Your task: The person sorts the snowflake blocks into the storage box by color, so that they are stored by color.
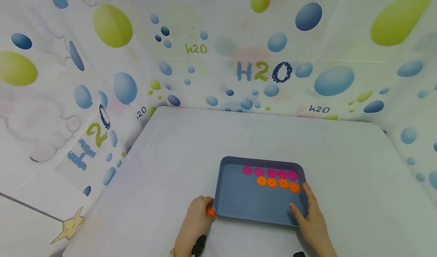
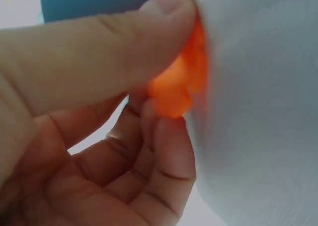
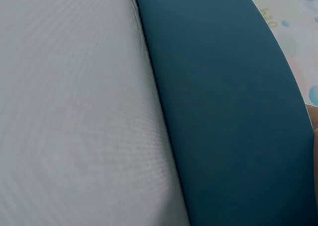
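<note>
A blue-grey rectangular tray (image 1: 252, 204) lies on the white table. Inside it, a row of several pink round pieces (image 1: 271, 173) runs along the far side, with a row of several orange flower-shaped pieces (image 1: 272, 182) just below. Beside the tray's near left corner, my left hand (image 1: 198, 215) pinches small orange pieces (image 2: 171, 89) between thumb and fingers; their number is unclear. My right hand (image 1: 312, 219) holds the tray's right edge, thumb over the rim and fingers along the outside. The right wrist view shows mostly the tray's outer wall (image 3: 223, 107).
The white table (image 1: 164, 166) extends around the tray on all sides. Behind and beside it hangs a white sheet (image 1: 218, 78) printed with blue and green drops and lettering. A dark object (image 1: 299, 254) shows at the bottom edge near my right wrist.
</note>
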Motion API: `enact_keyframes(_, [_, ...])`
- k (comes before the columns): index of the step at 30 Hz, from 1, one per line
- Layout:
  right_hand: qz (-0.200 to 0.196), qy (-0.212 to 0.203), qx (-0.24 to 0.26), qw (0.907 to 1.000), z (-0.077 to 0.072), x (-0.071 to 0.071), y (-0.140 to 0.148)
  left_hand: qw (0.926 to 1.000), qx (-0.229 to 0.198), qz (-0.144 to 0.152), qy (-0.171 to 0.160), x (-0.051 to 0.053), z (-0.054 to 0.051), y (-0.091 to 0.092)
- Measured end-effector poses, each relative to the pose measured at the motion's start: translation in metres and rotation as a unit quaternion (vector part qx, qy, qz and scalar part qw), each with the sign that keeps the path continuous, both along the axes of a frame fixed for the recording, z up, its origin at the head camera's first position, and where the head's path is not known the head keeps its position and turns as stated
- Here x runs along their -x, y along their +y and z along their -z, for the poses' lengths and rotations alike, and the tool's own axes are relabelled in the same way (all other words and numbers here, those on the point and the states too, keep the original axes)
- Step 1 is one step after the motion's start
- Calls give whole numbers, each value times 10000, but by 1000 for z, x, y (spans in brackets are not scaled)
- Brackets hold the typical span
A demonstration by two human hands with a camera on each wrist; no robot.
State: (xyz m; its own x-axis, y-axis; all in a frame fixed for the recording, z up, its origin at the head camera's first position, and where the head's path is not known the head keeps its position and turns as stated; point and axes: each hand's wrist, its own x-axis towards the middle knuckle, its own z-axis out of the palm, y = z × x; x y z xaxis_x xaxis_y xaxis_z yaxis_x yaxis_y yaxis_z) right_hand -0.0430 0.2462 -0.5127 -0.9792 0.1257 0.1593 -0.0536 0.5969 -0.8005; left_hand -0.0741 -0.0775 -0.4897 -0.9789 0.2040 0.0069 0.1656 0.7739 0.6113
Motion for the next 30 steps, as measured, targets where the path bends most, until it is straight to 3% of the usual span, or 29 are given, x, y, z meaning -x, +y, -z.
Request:
enact_keyframes(4, [-36,176,-120,9998,2,1,-1,9971,-378,24,-654,-3,-5,-5])
enact_keyframes(7, [6,210,-272,9994,1,1,-2,9946,-462,134,-915,-6,-10,-9])
enact_keyframes(11, [43,74,-395,9992,-1,1,-2,9981,-98,192,-580,-9,-17,-15])
enact_keyframes(15, [29,41,-460,9989,0,0,-2,9996,185,-150,145,-5,-22,-19])
enact_keyframes(18, [28,103,-507,9987,-1,0,-2,9977,88,-444,504,4,-28,-17])
enact_keyframes(23, [24,181,-528,9984,-1,0,-2,9953,-685,-645,239,21,-41,-5])
enact_keyframes(25, [37,192,-519,9985,0,0,-2,9923,-1110,-544,21,30,-44,4])
enact_keyframes(30, [50,207,-479,9986,3,0,-3,9812,-1873,230,-416,58,-43,36])
